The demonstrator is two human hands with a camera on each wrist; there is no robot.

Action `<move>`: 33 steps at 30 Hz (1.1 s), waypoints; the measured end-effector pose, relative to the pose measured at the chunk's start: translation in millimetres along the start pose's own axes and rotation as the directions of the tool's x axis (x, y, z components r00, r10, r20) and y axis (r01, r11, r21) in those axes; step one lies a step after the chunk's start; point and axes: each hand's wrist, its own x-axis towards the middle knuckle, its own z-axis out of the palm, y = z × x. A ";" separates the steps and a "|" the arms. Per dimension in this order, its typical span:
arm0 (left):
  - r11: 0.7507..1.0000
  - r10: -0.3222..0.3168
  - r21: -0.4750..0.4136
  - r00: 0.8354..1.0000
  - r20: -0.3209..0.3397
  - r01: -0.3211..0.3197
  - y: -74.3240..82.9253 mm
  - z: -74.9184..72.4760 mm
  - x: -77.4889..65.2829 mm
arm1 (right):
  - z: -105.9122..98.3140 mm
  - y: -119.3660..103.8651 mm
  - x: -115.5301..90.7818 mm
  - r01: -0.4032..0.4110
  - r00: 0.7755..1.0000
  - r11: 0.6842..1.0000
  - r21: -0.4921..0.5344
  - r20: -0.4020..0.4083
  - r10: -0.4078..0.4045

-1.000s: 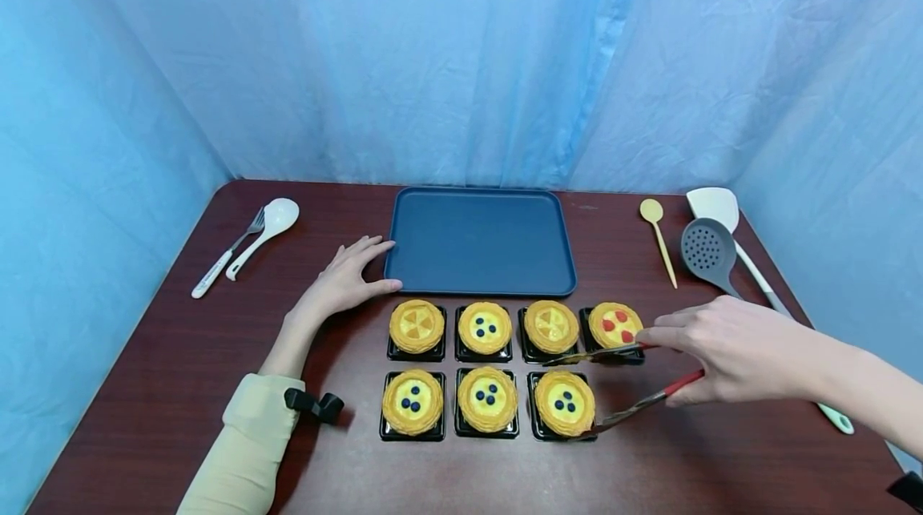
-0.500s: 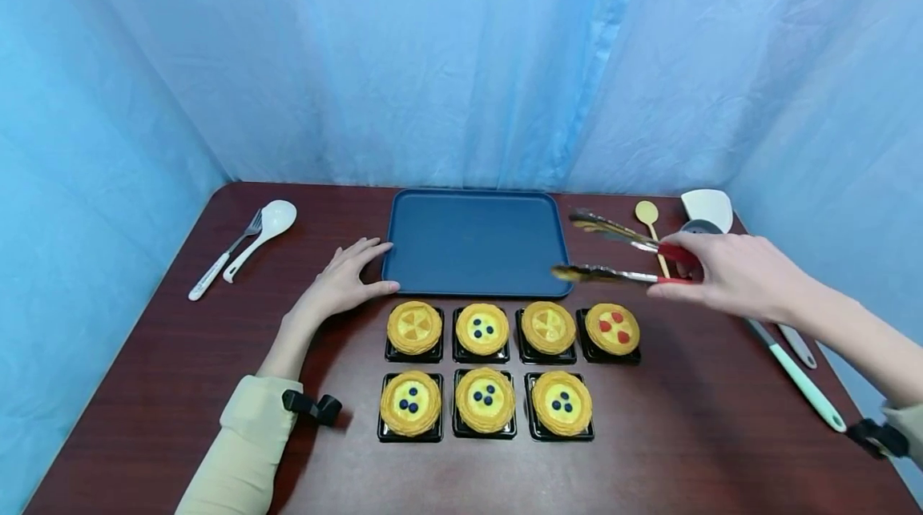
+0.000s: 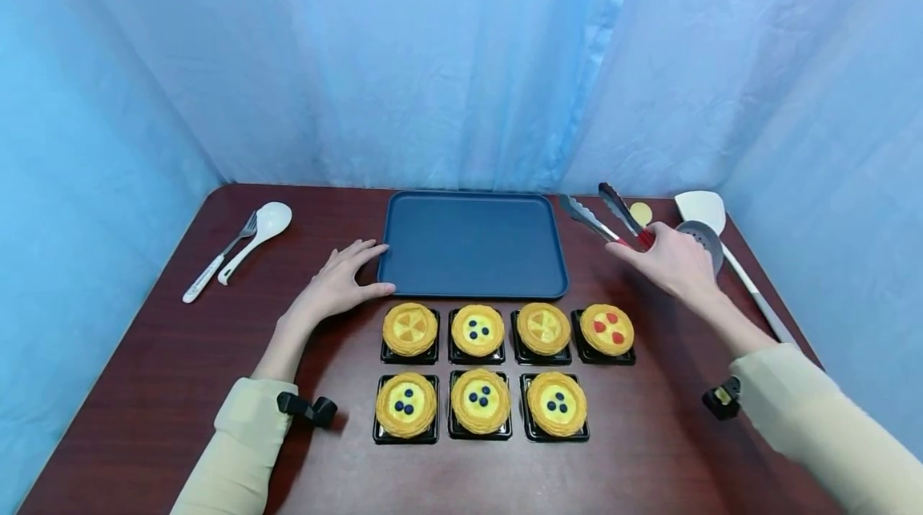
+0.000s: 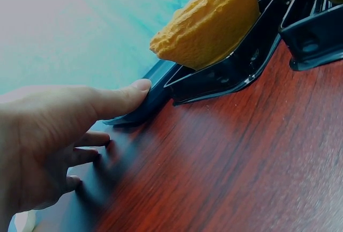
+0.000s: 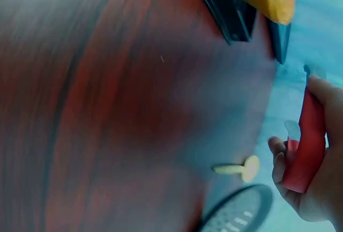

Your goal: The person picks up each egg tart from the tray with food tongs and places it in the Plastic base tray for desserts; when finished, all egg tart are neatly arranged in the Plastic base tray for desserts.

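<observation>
My left hand (image 3: 342, 283) lies at the left edge of a dark blue tray (image 3: 472, 247), fingers spread and extended, thumb by the near corner. In the left wrist view the thumb (image 4: 126, 98) touches the tray rim. My right hand (image 3: 671, 255) grips metal tongs (image 3: 587, 215) by their red handles (image 5: 311, 130), right of the tray. The tongs' arms are apart, with nothing between them. Egg tarts stand on black plastic bases in two rows before the tray: blueberry tarts (image 3: 478, 331), tarts with yellow wedges (image 3: 410, 329) and a strawberry tart (image 3: 607, 329).
A fork (image 3: 216, 263) and a white spoon (image 3: 267, 227) lie at the left. To the right are a yellow spoon (image 3: 641, 214), a grey skimmer (image 3: 707, 239) and a white spatula (image 3: 703, 211). Blue curtains (image 3: 433, 58) hang beyond the brown table (image 3: 324, 459).
My right hand has lifted the tongs away from the near-right blueberry tart and carried them back to the tray's right side. My left hand has stayed at the tray. The tarts keep their places.
</observation>
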 end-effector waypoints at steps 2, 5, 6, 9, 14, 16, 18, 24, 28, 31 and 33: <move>1.000 0.001 0.001 1.000 -0.001 -0.001 0.0 0.3 -0.1 | 8.7 -1.9 1.7 -0.030 0.999 0.999 0.020 -0.022 0.030; 1.000 0.001 0.005 1.000 0.004 -0.001 0.6 1.2 -0.2 | 19.1 -2.7 3.6 -0.060 0.997 0.998 0.034 -0.041 0.061; 1.000 0.002 0.005 1.000 0.005 -0.002 0.8 1.5 -0.2 | 21.7 -2.7 3.9 -0.064 0.997 0.997 0.035 -0.041 0.066; 1.000 0.000 0.006 1.000 0.004 0.000 1.2 1.8 -0.4 | 27.2 -3.5 4.6 -0.067 0.997 0.997 0.026 -0.027 0.068; 1.000 0.004 0.002 1.000 -0.004 -0.004 1.3 1.9 -0.6 | 31.7 -5.4 6.0 -0.060 0.998 0.998 0.005 -0.002 0.060; 1.000 0.006 0.000 1.000 -0.006 -0.006 1.3 1.9 -0.6 | 32.8 -6.0 6.8 -0.054 0.999 0.999 -0.003 0.004 0.054; 1.000 0.007 -0.002 1.000 -0.007 -0.007 1.3 1.7 -1.0 | 33.6 -6.7 7.3 -0.046 0.999 0.999 -0.005 0.013 0.046; 1.000 0.005 -0.005 1.000 -0.002 -0.005 2.0 2.5 -2.3 | 35.0 -5.9 7.4 -0.025 0.999 1.000 -0.014 0.046 0.025; 1.000 0.008 -0.011 1.000 -0.006 -0.008 1.9 2.4 -2.2 | 34.0 -5.2 9.2 -0.010 0.999 1.000 -0.024 0.049 0.011; 1.000 0.010 -0.011 1.000 -0.011 -0.010 1.3 2.8 -2.1 | 34.7 -5.7 9.7 -0.008 0.998 1.000 -0.030 0.058 0.010; 1.000 0.008 -0.005 1.000 -0.008 -0.008 0.7 3.4 -2.4 | 35.0 -6.9 9.0 -0.010 0.997 0.999 -0.034 0.075 0.013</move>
